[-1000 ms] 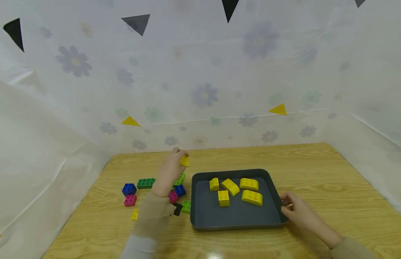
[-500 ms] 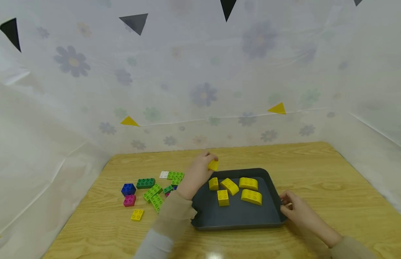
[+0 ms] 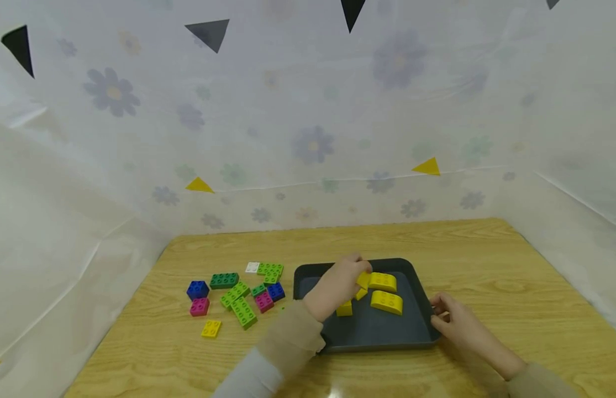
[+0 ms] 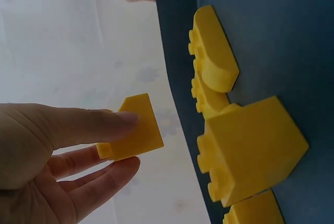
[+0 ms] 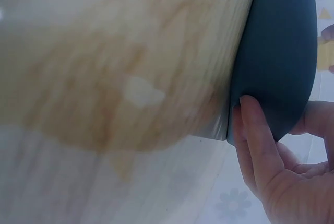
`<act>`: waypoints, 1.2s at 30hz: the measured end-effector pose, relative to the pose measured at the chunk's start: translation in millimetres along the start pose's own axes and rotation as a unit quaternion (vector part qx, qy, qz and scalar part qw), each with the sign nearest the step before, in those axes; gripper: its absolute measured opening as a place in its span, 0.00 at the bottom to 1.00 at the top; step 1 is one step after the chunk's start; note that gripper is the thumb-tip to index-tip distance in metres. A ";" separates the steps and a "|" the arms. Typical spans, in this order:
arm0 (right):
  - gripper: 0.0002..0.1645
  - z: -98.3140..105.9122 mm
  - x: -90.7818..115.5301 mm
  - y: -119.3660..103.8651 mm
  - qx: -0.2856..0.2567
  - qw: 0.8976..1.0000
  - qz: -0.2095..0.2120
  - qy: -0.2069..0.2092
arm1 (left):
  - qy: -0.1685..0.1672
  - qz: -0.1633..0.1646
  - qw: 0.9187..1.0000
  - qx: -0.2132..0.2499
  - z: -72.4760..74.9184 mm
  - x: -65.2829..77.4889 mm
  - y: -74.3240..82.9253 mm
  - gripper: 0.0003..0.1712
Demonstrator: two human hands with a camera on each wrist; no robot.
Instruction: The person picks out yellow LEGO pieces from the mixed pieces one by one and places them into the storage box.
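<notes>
My left hand [image 3: 337, 284] is over the dark tray [image 3: 377, 337], pinching a yellow toy building brick [image 4: 147, 136] with a slanted corner between thumb and fingers. In the left wrist view, that brick is held apart from the ones in the tray. Inside lie several yellow bricks, among them two long curved-top bricks [image 3: 386, 303] and a square brick [image 4: 255, 151]; the left hand partly hides others in the head view. At the tray's right side, my right hand [image 3: 457, 323] grips the rim, fingers against the outer wall [image 5: 271, 51] and thumb over the edge.
Left of the tray, several loose bricks lie on the wooden table [image 3: 486, 260]: lime green [image 3: 243, 313], dark green [image 3: 224, 281], blue [image 3: 197, 289], pink [image 3: 199, 307], white [image 3: 252, 267] and a flat yellow one [image 3: 211, 329]. A flowered white sheet [image 3: 268, 138] hangs behind.
The left hand has carried the yellow brick rightward from above the loose bricks to over the tray's middle. My right hand stays on the tray rim, and the tray has not moved.
</notes>
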State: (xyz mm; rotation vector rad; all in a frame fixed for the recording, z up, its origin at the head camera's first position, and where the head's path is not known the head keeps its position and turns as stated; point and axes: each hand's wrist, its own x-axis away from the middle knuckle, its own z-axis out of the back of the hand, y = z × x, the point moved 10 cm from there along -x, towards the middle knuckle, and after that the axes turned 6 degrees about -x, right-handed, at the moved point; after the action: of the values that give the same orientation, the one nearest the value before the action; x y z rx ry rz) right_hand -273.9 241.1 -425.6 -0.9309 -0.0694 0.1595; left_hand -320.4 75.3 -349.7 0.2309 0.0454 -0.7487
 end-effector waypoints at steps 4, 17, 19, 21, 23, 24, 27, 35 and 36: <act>0.15 -0.3 0.4 1.5 -0.002 1.000 -0.007 -0.002 | -0.029 -0.021 0.998 -0.043 -15.8 -2.1 16.0 0.19; 0.15 -0.6 0.2 2.2 -0.010 1.000 -0.015 -0.002 | -0.149 -0.042 0.985 -0.076 -54.4 -0.9 27.9 0.16; 0.15 -0.3 0.1 2.0 -0.008 1.000 -0.014 -0.001 | -0.161 -0.040 0.983 -0.073 -55.7 -0.5 27.6 0.16; 0.14 0.0 0.0 2.1 -0.006 1.000 -0.013 0.000 | -0.172 -0.035 0.982 -0.071 -56.7 -0.4 27.0 0.16; 0.14 0.5 -0.6 1.8 -0.003 1.000 -0.010 0.002 | -0.181 -0.031 0.981 -0.070 -58.0 -1.1 26.1 0.16; 0.14 0.6 -0.6 1.6 -0.002 1.000 -0.008 0.002 | -0.185 -0.028 0.980 -0.070 -58.4 -1.4 25.6 0.16; 0.14 0.6 -0.7 1.6 -0.002 1.000 -0.009 0.002 | -0.198 -0.018 0.978 -0.068 -60.1 -2.1 24.2 0.16; 0.15 0.7 0.0 -0.3 -0.006 1.000 -0.013 0.000 | -0.233 0.012 0.970 -0.065 -66.7 -4.4 18.2 0.15; 0.15 0.7 0.0 -0.1 -0.006 1.000 -0.015 0.000 | -0.234 0.015 0.970 -0.065 -67.4 -5.0 17.1 0.15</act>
State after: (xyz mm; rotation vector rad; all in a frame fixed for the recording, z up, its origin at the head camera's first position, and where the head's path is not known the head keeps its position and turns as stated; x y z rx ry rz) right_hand -273.9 241.6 -425.0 -0.9419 -0.0835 0.1317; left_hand -309.7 105.9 -411.4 -0.0736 -0.3557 -0.7512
